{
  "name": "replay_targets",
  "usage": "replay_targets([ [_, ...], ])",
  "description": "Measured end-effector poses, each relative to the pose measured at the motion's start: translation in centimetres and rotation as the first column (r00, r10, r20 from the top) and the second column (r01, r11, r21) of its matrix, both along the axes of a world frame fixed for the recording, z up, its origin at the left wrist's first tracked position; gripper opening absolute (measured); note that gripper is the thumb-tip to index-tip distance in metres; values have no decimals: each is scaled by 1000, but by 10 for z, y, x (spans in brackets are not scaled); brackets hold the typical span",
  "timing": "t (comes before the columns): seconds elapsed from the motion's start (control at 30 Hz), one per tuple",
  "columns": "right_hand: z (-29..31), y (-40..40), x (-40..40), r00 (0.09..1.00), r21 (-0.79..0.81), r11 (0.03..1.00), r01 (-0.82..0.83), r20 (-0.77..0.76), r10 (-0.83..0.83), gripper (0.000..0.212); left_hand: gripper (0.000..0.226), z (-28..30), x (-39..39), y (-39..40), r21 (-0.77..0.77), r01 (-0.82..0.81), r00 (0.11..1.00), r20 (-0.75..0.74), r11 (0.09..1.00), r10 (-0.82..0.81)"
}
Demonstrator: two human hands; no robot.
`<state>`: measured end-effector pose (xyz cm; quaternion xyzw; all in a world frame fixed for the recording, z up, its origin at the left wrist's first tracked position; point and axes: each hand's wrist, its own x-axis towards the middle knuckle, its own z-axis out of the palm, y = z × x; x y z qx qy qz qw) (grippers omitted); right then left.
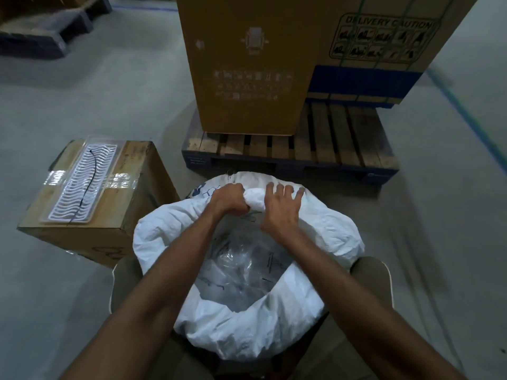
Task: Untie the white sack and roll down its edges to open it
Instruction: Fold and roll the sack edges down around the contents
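The white sack stands open on the floor between my knees, its edge rolled outward into a thick rim all round. Clear plastic packets show inside its mouth. My left hand grips a bunched fold of the far rim, fingers curled tight. Just to its right, my right hand lies on the same far rim with fingers spread and fairly straight, pressing on the fabric.
A taped cardboard box with a white wavy plastic tray and a black tie on top stands at the left. Beyond the sack, a wooden pallet carries a tall carton. Grey concrete floor surrounds everything.
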<state>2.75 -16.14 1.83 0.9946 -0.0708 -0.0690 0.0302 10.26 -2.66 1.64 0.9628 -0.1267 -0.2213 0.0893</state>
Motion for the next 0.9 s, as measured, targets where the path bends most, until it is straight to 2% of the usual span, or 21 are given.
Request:
replay_targets([
  [0.07, -15, 0, -13, 992, -3, 1000, 25, 123, -24, 73, 61, 1, 11, 5, -11, 7, 991, -132, 1000, -8],
  [0.13, -20, -6, -10, 993, 115, 993, 31, 110, -44, 50, 72, -2, 14, 5, 4, 52, 989, -138, 999, -51],
  [0.2, -10, -10, 2, 997, 213, 977, 28, 67, -43, 32, 91, -8, 3, -1, 70, 131, 991, 22, 989, -133],
  [0.27, 9, -11, 16, 998, 279, 958, 60, 7, -65, 34, 107, -17, -12, -11, 47, 242, 929, 276, 969, -245],
  [0.33, 19, -12, 31, 988, 361, 925, 122, -130, -80, 47, 91, -28, -16, -17, -141, 336, 881, 397, 931, -257],
  [0.4, 24, -13, 40, 949, 418, 889, 188, -312, -54, 56, 59, -32, -10, -20, -293, 297, 914, 362, 909, -182],
  [0.47, 22, -16, 36, 924, 408, 885, 224, -376, -60, 69, 39, -27, -4, -27, -220, 234, 943, 290, 947, -165],
  [0.53, 16, -20, 21, 959, 336, 921, 197, -260, -111, 80, 34, -19, 5, -31, -70, 200, 963, 197, 977, -183],
  [0.6, 10, -22, 0, 986, 205, 967, 152, -95, -134, 87, 38, -15, 18, -29, 0, 174, 983, 55, 985, -174],
  [0.63, 5, -24, -8, 989, 151, 978, 146, -37, -142, 83, 40, -14, 25, -28, 3, 179, 984, -16, 984, -179],
  [0.7, 1, -28, -17, 985, 151, 973, 175, -19, -174, 58, 44, -14, 34, -29, -10, 201, 976, -88, 980, -201],
  [0.73, -1, -32, -17, 979, 201, 958, 206, -51, -199, 47, 53, -16, 34, -32, -17, 215, 974, -68, 976, -216],
  [0.8, 1, -40, -10, 955, 333, 896, 293, -148, -257, 42, 74, -21, 22, -37, -53, 311, 943, 140, 949, -302],
  [0.87, 12, -50, 2, 929, 473, 810, 347, -290, -229, 43, 77, -30, 6, -37, -100, 503, 810, 399, 858, -429],
  [0.9, 18, -54, 8, 914, 535, 766, 357, -369, -168, 42, 74, -35, 0, -36, -99, 569, 750, 471, 816, -465],
])
